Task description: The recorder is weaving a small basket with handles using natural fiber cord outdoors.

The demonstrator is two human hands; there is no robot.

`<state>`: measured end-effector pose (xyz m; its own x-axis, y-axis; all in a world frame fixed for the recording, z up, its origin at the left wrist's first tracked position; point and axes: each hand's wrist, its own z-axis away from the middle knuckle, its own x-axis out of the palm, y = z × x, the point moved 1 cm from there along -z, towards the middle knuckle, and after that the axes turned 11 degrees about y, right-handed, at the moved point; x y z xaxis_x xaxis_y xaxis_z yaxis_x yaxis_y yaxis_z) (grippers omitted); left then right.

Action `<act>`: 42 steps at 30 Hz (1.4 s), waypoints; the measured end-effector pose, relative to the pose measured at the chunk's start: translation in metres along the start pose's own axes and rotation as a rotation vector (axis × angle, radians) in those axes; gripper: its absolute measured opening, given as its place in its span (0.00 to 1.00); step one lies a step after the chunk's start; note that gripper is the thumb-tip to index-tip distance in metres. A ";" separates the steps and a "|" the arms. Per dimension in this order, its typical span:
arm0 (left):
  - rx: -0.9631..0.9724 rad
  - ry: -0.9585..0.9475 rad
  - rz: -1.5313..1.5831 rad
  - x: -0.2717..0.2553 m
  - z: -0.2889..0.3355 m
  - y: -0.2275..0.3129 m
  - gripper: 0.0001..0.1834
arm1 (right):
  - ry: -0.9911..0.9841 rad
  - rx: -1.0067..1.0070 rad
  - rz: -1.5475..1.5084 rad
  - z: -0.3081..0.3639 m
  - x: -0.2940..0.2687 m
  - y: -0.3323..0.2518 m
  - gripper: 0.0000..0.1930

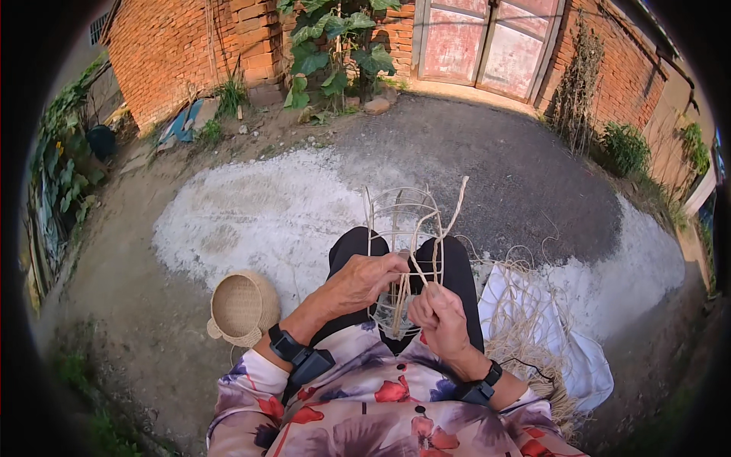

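Observation:
Between my knees stands an open wire frame, shaped like a basket, with cord worked around some of its bars. At the frame's near left side, my left hand has its fingers pinched on the frame. My right hand is closed on a strand of beige cord, just right of the frame. A loose end of the cord sticks up past the frame's upper right. What lies under my left fingertips is hidden.
A round woven basket lies tipped on the ground to my left. At my right, tangled beige cord is heaped on a white sack. White powder covers the ground ahead, before a brick wall and a metal door.

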<state>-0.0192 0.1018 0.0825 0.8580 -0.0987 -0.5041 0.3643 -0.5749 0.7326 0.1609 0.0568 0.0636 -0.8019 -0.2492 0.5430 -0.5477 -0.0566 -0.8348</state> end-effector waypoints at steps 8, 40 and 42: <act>0.151 0.087 -0.003 0.000 -0.004 0.005 0.08 | -0.018 -0.066 0.028 -0.003 0.024 -0.050 0.21; -0.040 0.297 -0.443 -0.023 -0.108 0.003 0.15 | 0.398 0.028 0.936 -0.171 -0.022 -0.092 0.19; -0.104 0.239 -0.418 -0.031 -0.127 -0.012 0.16 | 0.389 0.158 0.764 -0.179 -0.038 -0.061 0.16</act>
<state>-0.0042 0.2149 0.1478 0.6854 0.3190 -0.6546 0.7188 -0.4405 0.5379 0.1815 0.2427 0.1100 -0.9765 0.0727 -0.2027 0.1903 -0.1496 -0.9703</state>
